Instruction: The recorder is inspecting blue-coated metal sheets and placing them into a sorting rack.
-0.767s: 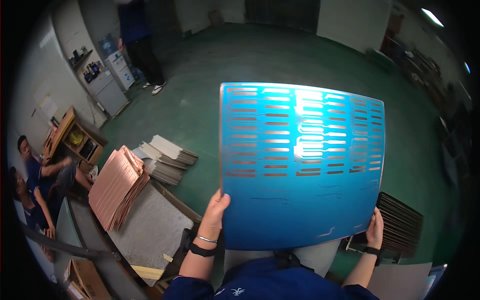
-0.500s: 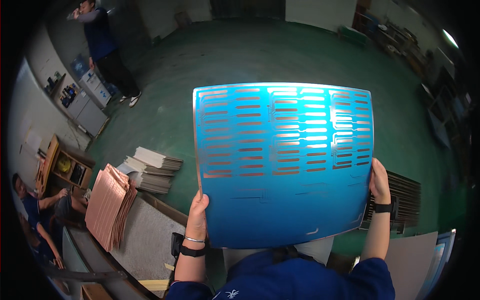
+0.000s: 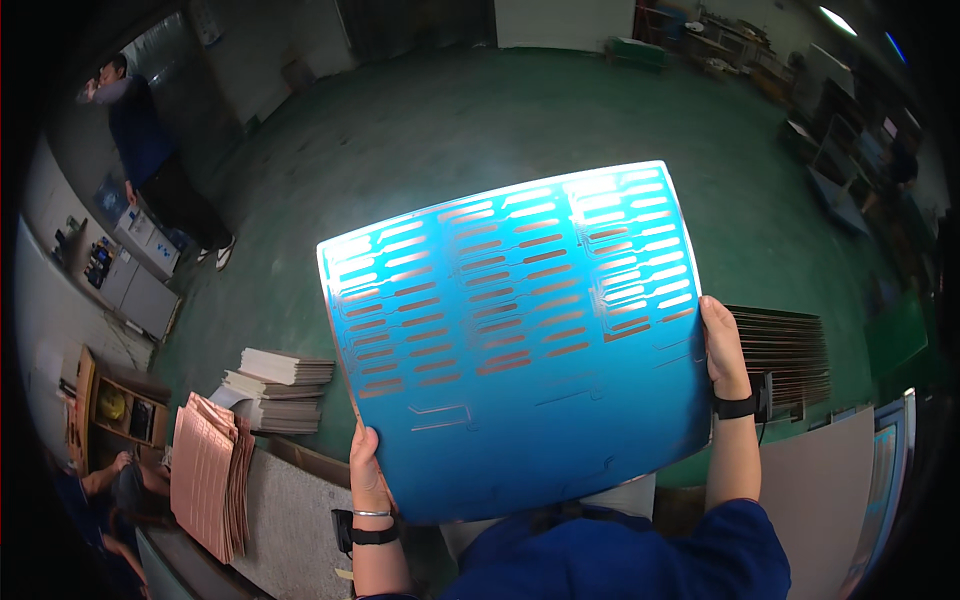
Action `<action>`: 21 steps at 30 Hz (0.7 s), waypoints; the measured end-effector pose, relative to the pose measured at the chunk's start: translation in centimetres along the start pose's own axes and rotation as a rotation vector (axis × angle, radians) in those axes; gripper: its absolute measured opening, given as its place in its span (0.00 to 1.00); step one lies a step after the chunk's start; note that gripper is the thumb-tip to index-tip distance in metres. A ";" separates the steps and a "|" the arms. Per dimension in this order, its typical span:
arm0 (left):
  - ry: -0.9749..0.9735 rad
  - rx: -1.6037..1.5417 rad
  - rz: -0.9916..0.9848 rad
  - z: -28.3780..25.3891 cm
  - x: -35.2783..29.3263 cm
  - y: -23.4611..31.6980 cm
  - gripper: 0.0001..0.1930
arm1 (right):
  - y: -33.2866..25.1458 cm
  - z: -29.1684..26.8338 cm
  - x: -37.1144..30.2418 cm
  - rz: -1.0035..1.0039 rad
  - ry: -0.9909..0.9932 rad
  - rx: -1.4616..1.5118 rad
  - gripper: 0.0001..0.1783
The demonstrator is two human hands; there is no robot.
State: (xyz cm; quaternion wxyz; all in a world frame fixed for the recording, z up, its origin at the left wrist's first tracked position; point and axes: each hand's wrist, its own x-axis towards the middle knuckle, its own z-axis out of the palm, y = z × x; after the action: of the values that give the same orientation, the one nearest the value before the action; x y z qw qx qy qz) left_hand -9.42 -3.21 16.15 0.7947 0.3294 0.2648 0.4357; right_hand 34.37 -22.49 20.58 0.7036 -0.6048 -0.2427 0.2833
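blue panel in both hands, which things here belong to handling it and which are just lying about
In use:
- blue panel
- left hand, gripping its left edge
- right hand, gripping its right edge

Apparently just nearby, neither hand touching them:
- copper-coloured sheets
- pale sheet stack
- dark ribbed rack

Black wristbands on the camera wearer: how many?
2: the left wristband sits behind the left hand, elbow-side of the silver bangle; the right wristband sits behind the right hand. No others show; any under clothing would be hidden.
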 end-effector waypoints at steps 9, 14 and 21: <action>-0.075 0.092 0.049 -1.7 0.5 1.0 0.31 | -0.7 0.7 -0.5 -0.026 0.024 -0.037 0.17; -0.058 0.223 0.223 -1.3 2.2 3.2 0.18 | -1.4 0.4 -0.2 -0.148 -0.001 -0.029 0.14; -0.090 0.321 0.467 1.9 3.3 4.7 0.09 | -2.2 -2.1 1.8 -0.397 0.027 0.076 0.13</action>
State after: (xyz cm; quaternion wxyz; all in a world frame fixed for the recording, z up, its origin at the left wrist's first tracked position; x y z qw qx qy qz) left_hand -8.91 1.00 20.48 0.6214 0.5221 0.2120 0.5444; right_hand 37.36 -22.95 22.49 0.7710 -0.5219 -0.3371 0.1397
